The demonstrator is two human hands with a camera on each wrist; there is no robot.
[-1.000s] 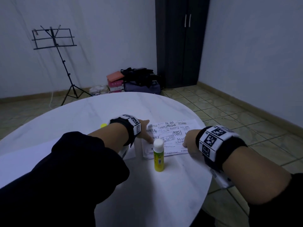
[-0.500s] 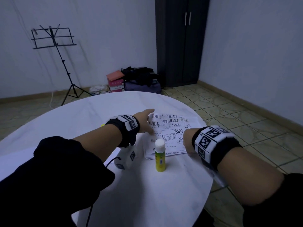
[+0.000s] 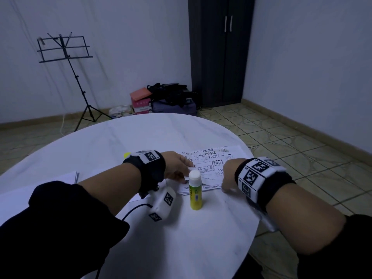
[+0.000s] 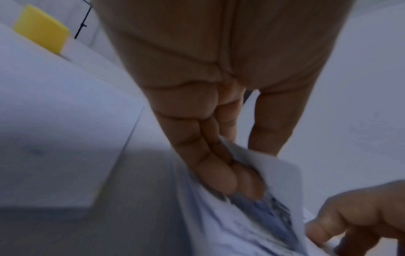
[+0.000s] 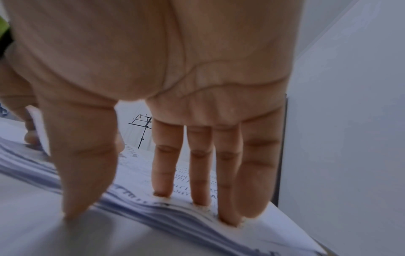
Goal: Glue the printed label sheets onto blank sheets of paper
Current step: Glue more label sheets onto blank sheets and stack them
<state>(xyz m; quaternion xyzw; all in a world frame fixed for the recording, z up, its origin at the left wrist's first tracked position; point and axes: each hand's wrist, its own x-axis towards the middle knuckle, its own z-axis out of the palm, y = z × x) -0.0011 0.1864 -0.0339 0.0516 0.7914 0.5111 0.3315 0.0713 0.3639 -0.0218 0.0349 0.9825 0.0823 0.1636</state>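
On the round white marble-patterned table point(image 3: 141, 137) a thin stack of white label sheets printed with "SAMPLE" and "FRAGILE" in black point(image 3: 213, 160) lay flat toward the right edge, and both bare hands were at its near side. The left hand point(image 3: 177, 166) reached in from the left; the left wrist view showed its straight, close-set fingers point(image 4: 221, 176) slid under a lifted corner of the top sheet, with the thumb point(image 4: 271, 128) on the other side of that paper, so it was pinching the corner lightly rather than lying flat. The right hand point(image 3: 228, 176) stood spread over the stack's near right corner, its fingertips point(image 5: 199, 199) pressing down on the printed paper and its thumb point(image 5: 81, 173) touching the bare tabletop just beside the stack's edge; nothing was gripped in it. An upright glue stick with a yellow-green body and a white cap point(image 3: 194, 190) stood on the table just in front of the stack, between the two wrists. A pile of blank white paper sheets point(image 3: 40, 190) lay at the left, partly hidden by the dark sleeve point(image 3: 60, 224). A small yellow object point(image 4: 41, 29) sat beyond the left wrist; what it was could not be told. Behind the table stood a black folding music stand point(image 3: 64, 49) and a dark two-door wardrobe point(image 3: 221, 49).
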